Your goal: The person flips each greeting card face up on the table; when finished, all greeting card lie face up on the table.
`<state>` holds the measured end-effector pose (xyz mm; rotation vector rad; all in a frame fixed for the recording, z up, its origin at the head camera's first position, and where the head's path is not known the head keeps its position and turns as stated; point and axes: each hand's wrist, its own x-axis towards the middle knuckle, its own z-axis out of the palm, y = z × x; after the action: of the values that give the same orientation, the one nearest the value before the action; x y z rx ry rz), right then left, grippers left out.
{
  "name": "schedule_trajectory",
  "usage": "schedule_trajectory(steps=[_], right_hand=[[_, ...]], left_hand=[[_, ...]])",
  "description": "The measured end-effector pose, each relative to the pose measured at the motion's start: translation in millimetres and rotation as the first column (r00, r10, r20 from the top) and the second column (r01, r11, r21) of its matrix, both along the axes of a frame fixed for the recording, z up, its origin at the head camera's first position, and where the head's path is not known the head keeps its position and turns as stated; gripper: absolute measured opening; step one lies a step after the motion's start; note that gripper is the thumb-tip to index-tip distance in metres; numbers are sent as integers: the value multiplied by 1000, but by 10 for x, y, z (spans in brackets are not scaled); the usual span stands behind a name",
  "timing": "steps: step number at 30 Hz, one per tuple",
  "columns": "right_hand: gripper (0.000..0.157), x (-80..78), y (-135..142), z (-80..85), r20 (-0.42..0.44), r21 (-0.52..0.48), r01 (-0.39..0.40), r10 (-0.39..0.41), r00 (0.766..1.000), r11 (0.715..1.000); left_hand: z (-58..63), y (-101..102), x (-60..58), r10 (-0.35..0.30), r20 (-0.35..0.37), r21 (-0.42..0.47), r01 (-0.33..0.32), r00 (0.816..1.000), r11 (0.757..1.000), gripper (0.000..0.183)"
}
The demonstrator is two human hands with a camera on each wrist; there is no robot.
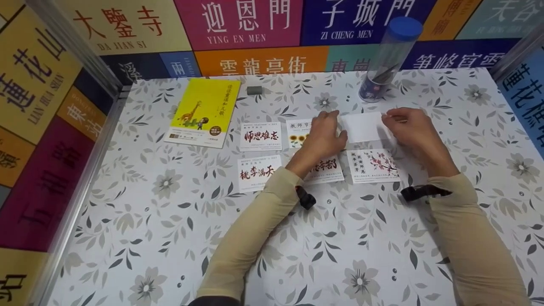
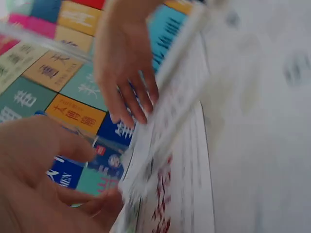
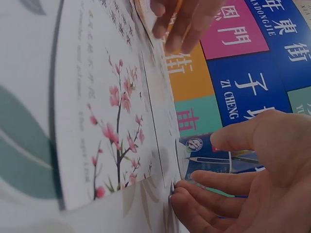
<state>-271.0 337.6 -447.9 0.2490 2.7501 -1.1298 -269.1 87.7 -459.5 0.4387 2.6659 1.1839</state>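
Note:
A blank white card [image 1: 366, 128] lies on the table between the two hands. My left hand [image 1: 324, 137] is over the sunflower card [image 1: 296, 138], its thumb and fingertips near the blank card's left side. In the left wrist view its thumb and fingers stand apart. At the blank card's right edge is my right hand [image 1: 411, 126], fingertips close to the upper corner. The right wrist view shows a gap between its thumb and its lightly bent fingers [image 3: 214, 187]. Just below the blank card lies the pink blossom card [image 1: 374, 166]. My left forearm partly hides a red-lettered card [image 1: 325, 171].
Two more red-lettered cards, one upper [image 1: 261, 137] and one lower [image 1: 255, 173], lie to the left. A yellow book [image 1: 206, 110] and a small grey-green cylinder [image 1: 254, 90] are beyond them. Behind the right hand stands a clear tube with a blue lid [image 1: 403, 29].

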Motion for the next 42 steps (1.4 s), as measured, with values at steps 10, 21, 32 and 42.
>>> schedule_trajectory(steps=[10,21,32,42], right_hand=[[60,10,-15,16,34,-175,63,-58,998,983],[65,-11,17,33,49,-461,124,-114,992,878],[63,15,-152,108,-60,-831,-33,-30,998,556],[56,32,-288,-4,-205,-727,-277,187,961,628]], left_hand=[[-87,65,20,-136,-177,-331,71,975,941,24],[-97,52,27,-152,-174,-319,90,973,943,25],[-101,39,-48,-87,-89,168,101,992,981,43],[-57,-21,-108,61,94,411,-95,994,907,45]])
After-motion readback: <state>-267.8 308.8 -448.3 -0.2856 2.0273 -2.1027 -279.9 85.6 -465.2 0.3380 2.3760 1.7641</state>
